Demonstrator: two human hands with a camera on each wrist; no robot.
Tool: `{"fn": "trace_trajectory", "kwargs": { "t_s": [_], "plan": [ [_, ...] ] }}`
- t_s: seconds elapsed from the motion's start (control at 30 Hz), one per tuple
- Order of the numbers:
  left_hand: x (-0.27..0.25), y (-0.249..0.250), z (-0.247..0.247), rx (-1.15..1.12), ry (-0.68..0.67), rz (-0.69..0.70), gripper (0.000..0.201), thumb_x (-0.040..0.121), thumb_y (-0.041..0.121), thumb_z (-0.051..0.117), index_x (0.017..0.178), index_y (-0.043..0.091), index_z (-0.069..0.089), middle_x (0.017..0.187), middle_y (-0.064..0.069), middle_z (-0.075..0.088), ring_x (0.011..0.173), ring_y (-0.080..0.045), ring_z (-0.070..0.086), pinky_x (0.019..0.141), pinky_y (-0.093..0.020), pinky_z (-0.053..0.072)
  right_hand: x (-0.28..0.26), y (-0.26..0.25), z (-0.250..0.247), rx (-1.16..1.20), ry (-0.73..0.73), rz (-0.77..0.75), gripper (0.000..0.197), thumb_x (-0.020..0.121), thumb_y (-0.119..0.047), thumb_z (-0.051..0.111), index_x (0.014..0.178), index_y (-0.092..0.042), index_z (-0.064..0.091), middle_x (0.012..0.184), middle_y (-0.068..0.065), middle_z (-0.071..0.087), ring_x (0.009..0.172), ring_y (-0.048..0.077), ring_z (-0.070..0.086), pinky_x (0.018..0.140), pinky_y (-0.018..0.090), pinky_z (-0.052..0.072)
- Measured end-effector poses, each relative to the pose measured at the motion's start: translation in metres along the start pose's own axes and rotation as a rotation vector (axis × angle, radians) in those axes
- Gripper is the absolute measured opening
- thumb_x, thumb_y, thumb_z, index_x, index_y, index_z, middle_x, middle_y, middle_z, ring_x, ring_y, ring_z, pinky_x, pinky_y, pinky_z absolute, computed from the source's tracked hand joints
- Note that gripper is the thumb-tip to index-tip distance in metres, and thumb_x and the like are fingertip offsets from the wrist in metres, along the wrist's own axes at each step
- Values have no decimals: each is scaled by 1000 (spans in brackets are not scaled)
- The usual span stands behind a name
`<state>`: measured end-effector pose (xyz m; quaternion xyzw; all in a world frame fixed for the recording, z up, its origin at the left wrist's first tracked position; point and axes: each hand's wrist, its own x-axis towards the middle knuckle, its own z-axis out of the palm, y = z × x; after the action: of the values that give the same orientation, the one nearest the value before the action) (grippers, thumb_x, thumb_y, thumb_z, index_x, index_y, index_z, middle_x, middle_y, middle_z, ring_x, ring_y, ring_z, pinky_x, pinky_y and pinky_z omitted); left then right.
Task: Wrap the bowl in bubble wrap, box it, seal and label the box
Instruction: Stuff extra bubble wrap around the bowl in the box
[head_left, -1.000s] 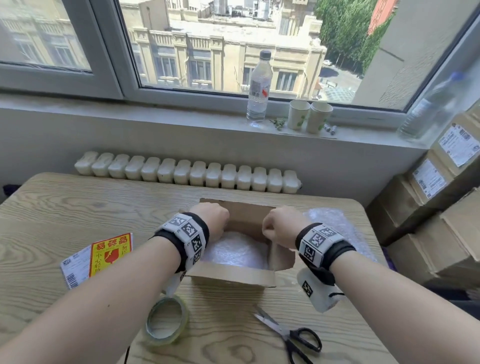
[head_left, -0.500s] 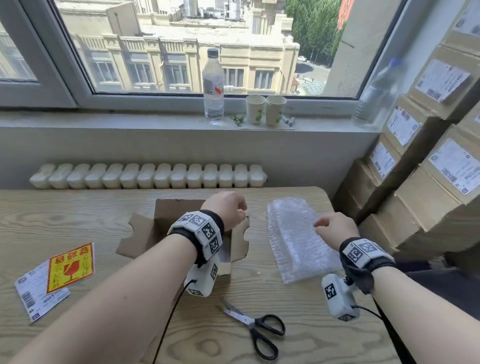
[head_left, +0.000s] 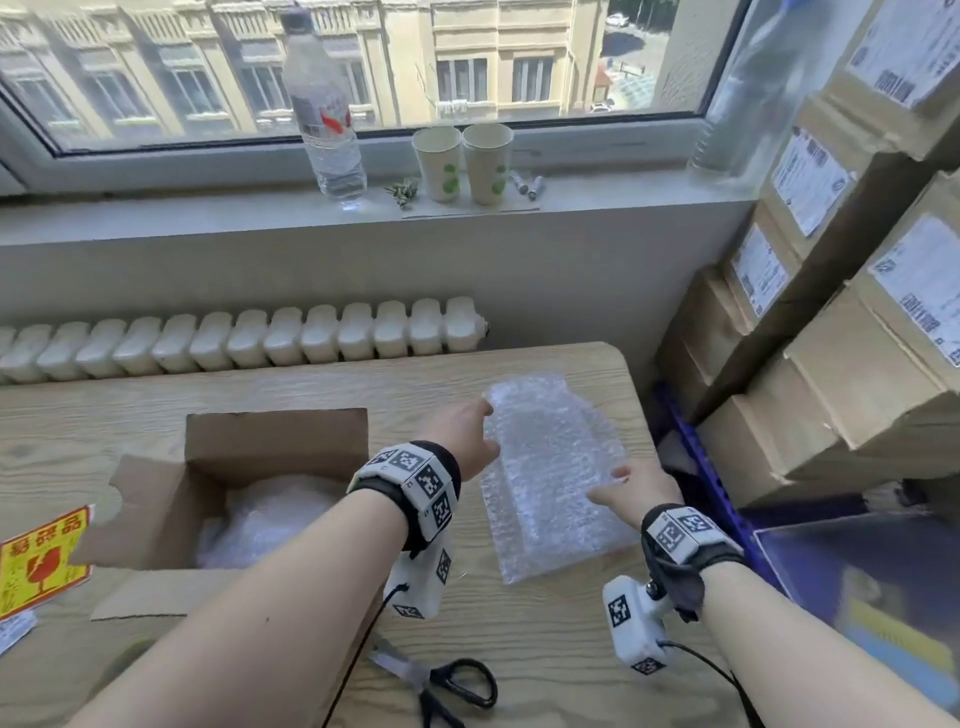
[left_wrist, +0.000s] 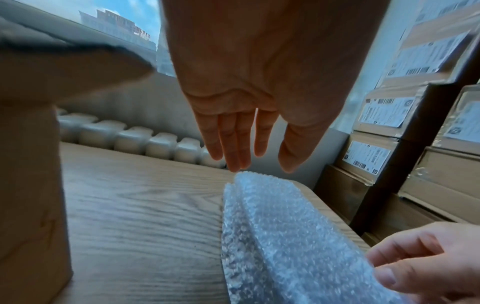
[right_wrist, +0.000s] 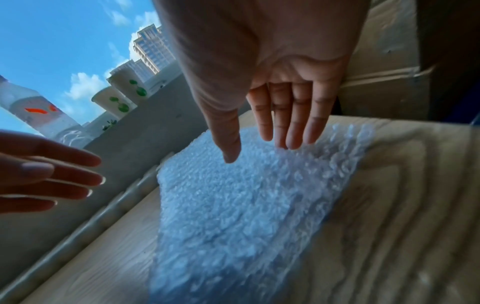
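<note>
An open cardboard box (head_left: 156, 499) stands on the wooden table (head_left: 545, 639) at the left, with a bubble-wrapped bundle (head_left: 265, 519) inside; the bowl itself is hidden by the wrap. To its right lies a loose sheet of bubble wrap (head_left: 550, 467). My left hand (head_left: 480, 421) is at the sheet's far left corner, and in the left wrist view its straight fingers (left_wrist: 233, 150) nearly touch that corner (left_wrist: 249, 179). My right hand (head_left: 610, 483) is at the sheet's right edge. Its straight fingertips (right_wrist: 288, 135) rest on the bubbles (right_wrist: 233, 205).
Black-handled scissors (head_left: 447, 680) lie near the table's front edge. A yellow and red fragile sticker (head_left: 39, 561) lies left of the box. Labelled cartons (head_left: 857, 374) are stacked close on the right. A water bottle (head_left: 324, 119) and two paper cups (head_left: 462, 161) stand on the windowsill.
Both hands left the box flaps and moved right to the loose bubble wrap sheet. The box now stands with its flaps open. The head view swung to the right.
</note>
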<state>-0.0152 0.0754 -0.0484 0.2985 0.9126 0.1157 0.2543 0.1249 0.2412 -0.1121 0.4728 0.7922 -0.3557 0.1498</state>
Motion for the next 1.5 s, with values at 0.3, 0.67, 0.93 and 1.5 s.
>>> {"fn": "trace_trajectory", "kwargs": {
  "t_s": [0.3,0.67,0.93,1.5],
  "plan": [
    [30,2,19,-8,-12,-89,83,90,32,59,150,10,7,153,-10,25,138,-24,30,110,-32,27,31,-17,13,192,0,-184,29,76,-7,67,58,-19,48,60,-4,52,62,14,49,55,22,36],
    [20,-4,-19,-569,72,-24,15,91,18,60,76,15,57,68,3,63,61,-10,60,68,-28,51,19,-41,-31,720,79,-224,25,73,8,56,85,-14,58,58,6,61,49,15,56,61,27,47],
    [-11,-20,-55,-716,438,15,16,98,19,47,85,10,50,68,1,50,58,-15,45,59,-31,39,-30,-51,-48,956,-169,-165,40,84,-47,62,92,-8,69,67,7,68,60,18,64,63,28,53],
    [-104,-110,-102,-937,331,29,14,89,14,63,100,7,61,75,-1,59,54,-9,49,42,-11,40,-106,-112,-21,944,-30,-415,20,97,-13,52,101,-15,72,82,9,62,50,10,42,41,19,37]
  ]
}}
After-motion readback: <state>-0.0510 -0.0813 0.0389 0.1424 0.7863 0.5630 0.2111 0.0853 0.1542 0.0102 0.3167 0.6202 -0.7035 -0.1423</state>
